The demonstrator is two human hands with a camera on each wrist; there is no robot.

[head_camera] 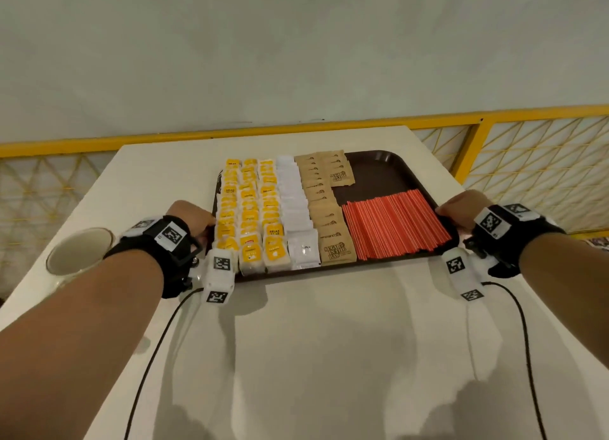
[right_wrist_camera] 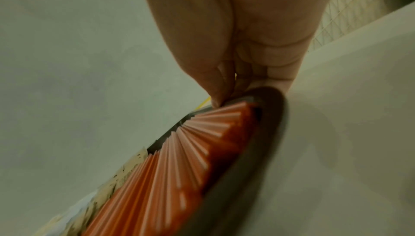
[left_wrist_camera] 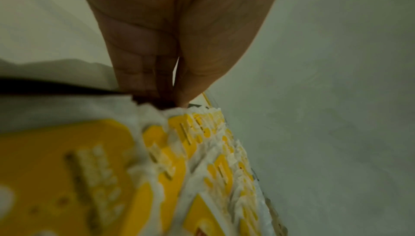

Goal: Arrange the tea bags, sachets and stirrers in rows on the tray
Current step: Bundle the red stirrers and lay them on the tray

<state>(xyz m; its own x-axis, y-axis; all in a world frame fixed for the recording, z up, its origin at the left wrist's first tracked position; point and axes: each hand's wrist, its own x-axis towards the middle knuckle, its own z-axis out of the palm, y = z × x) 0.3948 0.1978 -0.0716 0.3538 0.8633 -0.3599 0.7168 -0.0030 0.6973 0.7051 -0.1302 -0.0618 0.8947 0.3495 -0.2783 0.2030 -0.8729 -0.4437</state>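
A dark brown tray (head_camera: 379, 164) lies on the white table. From left to right it carries three rows of yellow tea bags (head_camera: 250, 209), a row of white sachets (head_camera: 295, 205), brown sugar sachets (head_camera: 324, 202) and a band of red stirrers (head_camera: 395, 225). My left hand (head_camera: 206, 224) grips the tray's left rim beside the tea bags (left_wrist_camera: 202, 151), and in the left wrist view the hand (left_wrist_camera: 172, 96) pinches that rim between thumb and fingers. My right hand (head_camera: 448, 210) grips the right rim next to the stirrers (right_wrist_camera: 179, 160). In the right wrist view the hand (right_wrist_camera: 229, 94) has its thumb over the rim (right_wrist_camera: 258, 133).
A white cup (head_camera: 77, 252) stands on the table just left of my left wrist. A yellow railing (head_camera: 494, 116) with mesh panels runs behind the table. Black cables trail from both wrist cameras over the table (head_camera: 329, 341) in front of the tray.
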